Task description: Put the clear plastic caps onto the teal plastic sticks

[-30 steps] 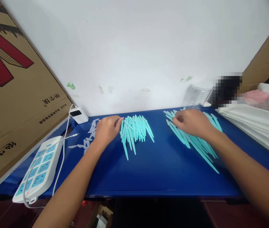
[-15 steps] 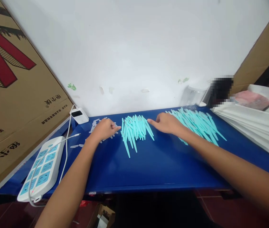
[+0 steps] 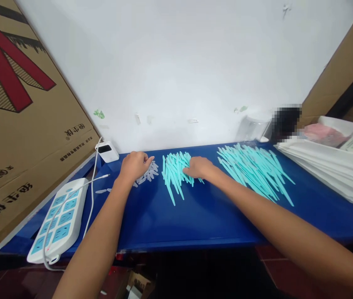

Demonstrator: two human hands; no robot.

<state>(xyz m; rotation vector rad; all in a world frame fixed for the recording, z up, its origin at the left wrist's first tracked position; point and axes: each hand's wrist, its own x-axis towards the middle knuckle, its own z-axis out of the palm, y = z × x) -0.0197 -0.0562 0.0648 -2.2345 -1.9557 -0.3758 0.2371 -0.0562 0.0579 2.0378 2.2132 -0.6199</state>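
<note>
A middle pile of slim turquoise plastic sticks with tapered ends lies on the blue table. My right hand is at this pile's right edge, fingers curled down and thumb over the sticks; what is between the fingers is hidden. To the left, small translucent plastic pieces lie scattered, partly covered by my left hand. Its fingers are curled in, with the thumb pointing right, and I cannot see whether they hold anything. A larger spread of turquoise sticks lies to the right of my right hand.
On the left are a white power strip, a cable and a small white device. A big cardboard box leans beside them. White trays are stacked at right, near a clear container. A white wall closes the back.
My right hand has moved left from between the turquoise piles onto the middle pile's right edge. My left hand stays over the translucent pieces, which now appear more bunched beside it.
</note>
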